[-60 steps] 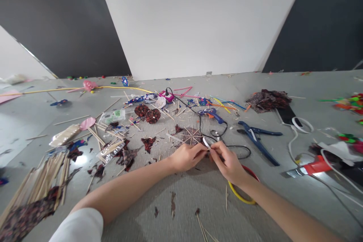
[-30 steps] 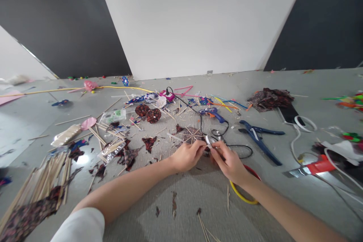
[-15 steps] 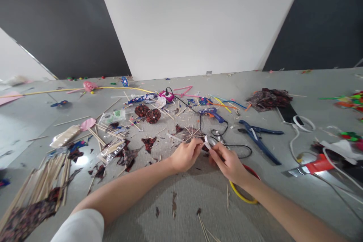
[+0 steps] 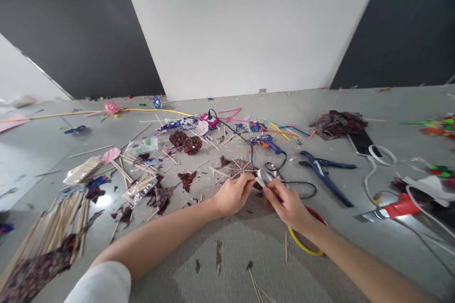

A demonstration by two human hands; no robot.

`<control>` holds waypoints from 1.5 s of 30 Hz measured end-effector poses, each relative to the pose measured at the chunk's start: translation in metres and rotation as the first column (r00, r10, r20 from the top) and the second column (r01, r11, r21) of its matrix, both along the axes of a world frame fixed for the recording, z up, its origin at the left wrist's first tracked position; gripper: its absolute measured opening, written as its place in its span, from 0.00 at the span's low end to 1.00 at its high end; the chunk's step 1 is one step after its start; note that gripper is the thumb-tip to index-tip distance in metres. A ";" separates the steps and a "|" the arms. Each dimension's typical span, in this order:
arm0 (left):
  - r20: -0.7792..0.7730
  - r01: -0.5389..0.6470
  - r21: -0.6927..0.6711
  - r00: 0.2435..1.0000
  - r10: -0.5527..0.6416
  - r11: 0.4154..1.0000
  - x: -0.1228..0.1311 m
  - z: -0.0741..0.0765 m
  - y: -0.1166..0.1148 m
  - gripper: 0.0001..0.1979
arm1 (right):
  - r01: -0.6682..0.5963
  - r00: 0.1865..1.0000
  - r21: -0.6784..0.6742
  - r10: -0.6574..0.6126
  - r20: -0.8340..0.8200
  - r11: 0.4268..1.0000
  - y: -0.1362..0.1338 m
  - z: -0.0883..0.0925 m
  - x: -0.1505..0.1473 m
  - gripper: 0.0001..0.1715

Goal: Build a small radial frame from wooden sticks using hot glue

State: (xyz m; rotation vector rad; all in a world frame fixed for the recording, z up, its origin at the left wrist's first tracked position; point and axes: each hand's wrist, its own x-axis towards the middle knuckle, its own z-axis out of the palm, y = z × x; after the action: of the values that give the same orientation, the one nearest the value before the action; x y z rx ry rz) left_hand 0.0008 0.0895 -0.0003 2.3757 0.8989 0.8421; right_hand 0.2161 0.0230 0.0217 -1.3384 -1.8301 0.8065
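Observation:
My left hand [image 4: 234,195] is closed, thumb and fingers pinched at one side of a white roll of tape [image 4: 262,179]. The roll's other side is gripped by my right hand [image 4: 286,204], also closed. What part of the tape each fingertip presses is too small to tell. Just beyond my fingers, a spoked wheel of thin sticks [image 4: 241,165] lies flat over dark patterned cloth. A blue glue gun [image 4: 267,143] rests on the floor past it. Under my right forearm shows a yellow and red ring [image 4: 302,245], partly hidden.
Blue cutters [image 4: 325,175] and a red-handled tool [image 4: 401,206] lie to the right, near a crumpled dark cloth [image 4: 336,124]. Two round patterned pieces [image 4: 192,146] sit at centre-left. Wooden sticks [image 4: 60,227] and cloth scraps cover the left. A white wall panel [image 4: 249,28] stands behind.
Both hands stay almost in place around the tape, with the tape's angle shifted slightly. The whole view has moved very little.

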 end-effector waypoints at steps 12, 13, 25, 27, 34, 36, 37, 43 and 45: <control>0.034 -0.017 0.020 0.999 0.017 1.000 -0.001 -0.006 -0.001 0.16 | 0.012 1.000 -0.006 -0.012 -0.004 1.000 0.000 -0.002 0.000 0.18; 0.035 -0.021 0.024 0.999 0.020 0.999 -0.001 -0.007 -0.001 0.15 | 0.009 1.000 -0.011 -0.009 -0.006 1.000 0.000 -0.002 0.000 0.18; 0.055 -0.006 0.036 0.998 0.004 0.999 -0.001 -0.007 0.001 0.16 | -0.002 1.000 -0.010 0.002 -0.008 1.000 0.000 -0.002 0.000 0.16; 0.047 -0.005 0.046 0.999 0.003 0.999 -0.001 -0.005 0.001 0.16 | 0.003 1.000 -0.007 -0.003 -0.004 1.000 0.000 -0.001 0.000 0.16; 0.020 0.018 0.085 1.000 -0.020 0.996 0.000 -0.003 0.001 0.16 | 0.003 1.000 0.013 -0.003 0.013 1.000 0.001 -0.004 0.001 0.16; 0.024 0.017 0.066 1.000 -0.019 0.998 0.000 -0.003 0.001 0.16 | 0.003 1.000 0.020 -0.004 0.014 1.000 0.001 -0.005 0.001 0.17; 0.030 0.020 0.057 0.999 -0.021 0.998 0.000 -0.004 0.002 0.15 | 0.003 1.000 0.023 -0.003 0.013 1.000 0.001 -0.005 0.001 0.17; 0.134 0.046 0.045 0.990 -0.051 0.998 0.002 -0.002 0.004 0.13 | 0.004 1.000 0.021 -0.004 0.002 1.000 0.001 -0.004 0.000 0.16; 0.149 0.053 0.045 0.987 -0.059 0.998 0.002 -0.002 0.005 0.13 | 0.006 1.000 0.018 -0.006 -0.001 1.000 0.001 -0.004 0.000 0.16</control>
State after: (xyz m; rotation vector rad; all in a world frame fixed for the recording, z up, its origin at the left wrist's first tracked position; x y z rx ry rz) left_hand 0.0025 0.0946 -0.0018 2.3246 0.7578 1.0112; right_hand 0.2164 0.0238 0.0174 -1.3310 -1.8278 0.7857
